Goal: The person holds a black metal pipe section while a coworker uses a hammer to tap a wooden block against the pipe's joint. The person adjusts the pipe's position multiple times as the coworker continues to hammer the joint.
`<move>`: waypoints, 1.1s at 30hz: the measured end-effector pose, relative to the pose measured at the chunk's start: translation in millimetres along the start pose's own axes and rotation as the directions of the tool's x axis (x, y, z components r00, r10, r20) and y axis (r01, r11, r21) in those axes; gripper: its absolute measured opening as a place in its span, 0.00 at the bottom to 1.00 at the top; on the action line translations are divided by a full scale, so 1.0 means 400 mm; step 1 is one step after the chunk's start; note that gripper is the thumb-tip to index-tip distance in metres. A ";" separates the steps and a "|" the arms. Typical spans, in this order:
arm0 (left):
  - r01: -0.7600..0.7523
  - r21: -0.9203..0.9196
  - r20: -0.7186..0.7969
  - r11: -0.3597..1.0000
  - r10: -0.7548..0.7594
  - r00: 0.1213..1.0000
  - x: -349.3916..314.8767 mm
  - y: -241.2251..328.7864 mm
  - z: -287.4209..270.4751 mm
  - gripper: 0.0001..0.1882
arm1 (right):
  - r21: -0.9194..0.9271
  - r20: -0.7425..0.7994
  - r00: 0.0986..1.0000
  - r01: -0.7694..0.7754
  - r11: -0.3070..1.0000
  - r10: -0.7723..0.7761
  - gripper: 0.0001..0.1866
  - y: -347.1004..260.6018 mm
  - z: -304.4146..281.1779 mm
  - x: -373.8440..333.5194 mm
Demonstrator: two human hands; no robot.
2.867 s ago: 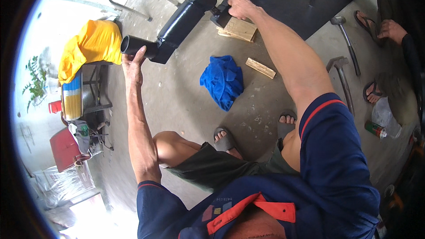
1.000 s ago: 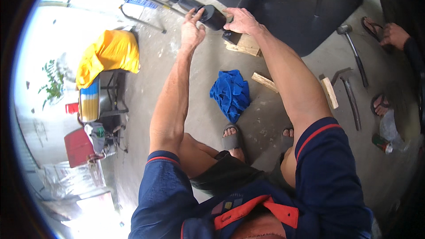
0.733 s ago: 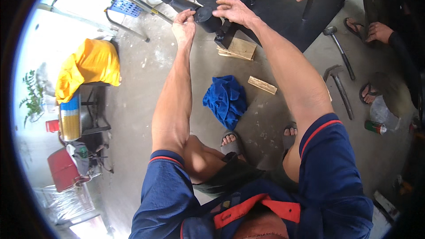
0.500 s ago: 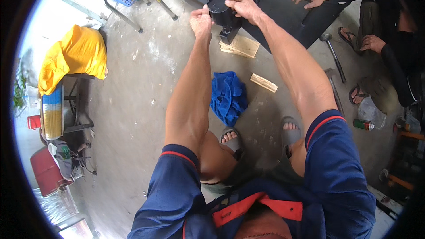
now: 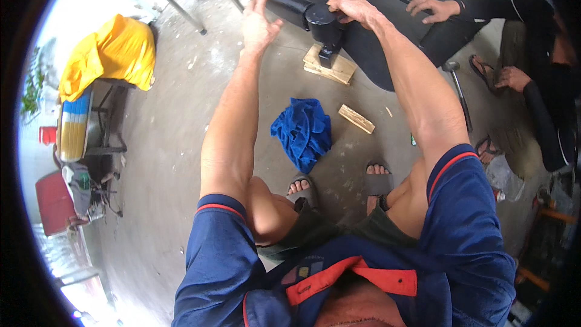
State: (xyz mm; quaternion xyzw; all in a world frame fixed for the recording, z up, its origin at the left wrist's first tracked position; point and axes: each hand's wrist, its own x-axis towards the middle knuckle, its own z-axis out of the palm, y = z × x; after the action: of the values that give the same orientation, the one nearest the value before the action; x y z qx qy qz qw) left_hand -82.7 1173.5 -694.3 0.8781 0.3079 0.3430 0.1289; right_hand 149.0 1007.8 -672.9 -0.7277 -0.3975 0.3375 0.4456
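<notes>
A black metal frame has a thick tube [image 5: 286, 7] meeting a round, flat-topped cylinder [image 5: 324, 19]. Beneath the cylinder, a short square foot [image 5: 327, 56] stands on wooden blocks [image 5: 330, 68]. My left hand [image 5: 260, 27] is beside the tube with fingers apart, holding nothing; whether its fingertips touch the tube I cannot tell. Bent fingers of my right hand [image 5: 356, 9] grip the cylinder's right rim. Behind the cylinder lies a large flat black panel [image 5: 387, 48].
A blue cloth [image 5: 302, 133] and a wood strip [image 5: 357, 119] lie on the floor before my feet. At right, a co-worker's hand [image 5: 434, 9] rests by the panel, near a hammer [image 5: 458, 88]. A yellow cloth [image 5: 115, 51] covers something at left; metal legs [image 5: 181, 6] stand upper left.
My left hand has come off the cylinder and moved left toward the tube, its fingers opening. My right hand stays at the cylinder's rim. The view has shifted slightly.
</notes>
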 end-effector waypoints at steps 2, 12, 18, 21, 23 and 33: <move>-0.213 0.146 0.075 0.966 0.204 0.976 -0.010 0.041 -0.017 0.58 | -0.107 0.019 1.000 0.025 0.994 -0.023 0.16 -0.001 0.005 0.012; -0.476 0.292 0.274 0.830 0.404 0.873 -0.054 0.165 0.086 0.59 | -0.539 0.191 0.979 0.165 0.826 -0.071 0.57 -0.041 -0.003 -0.043; -0.527 0.239 0.210 0.815 0.487 0.848 -0.036 0.150 0.109 0.49 | -0.632 0.221 0.974 0.177 0.754 -0.044 0.55 -0.084 -0.021 -0.083; -0.463 0.286 0.224 0.839 0.411 0.884 -0.020 0.123 0.097 0.51 | -0.628 0.218 0.975 0.176 0.758 -0.046 0.57 -0.083 -0.016 -0.086; -0.423 0.322 0.215 0.847 0.369 0.904 -0.010 0.108 0.090 0.53 | -0.603 0.204 0.977 0.172 0.779 -0.057 0.57 -0.079 -0.006 -0.083; -0.338 0.429 0.327 0.838 0.205 0.923 -0.010 0.082 0.003 0.57 | -0.601 0.196 0.975 0.038 0.798 0.102 0.51 -0.043 -0.018 -0.105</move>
State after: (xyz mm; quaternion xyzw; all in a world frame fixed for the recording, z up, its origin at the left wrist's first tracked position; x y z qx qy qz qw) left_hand -69.4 1145.4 -683.0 0.9554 0.2337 0.1494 -0.1011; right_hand 131.3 973.0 -648.5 -0.7963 -0.5181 0.2793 0.1396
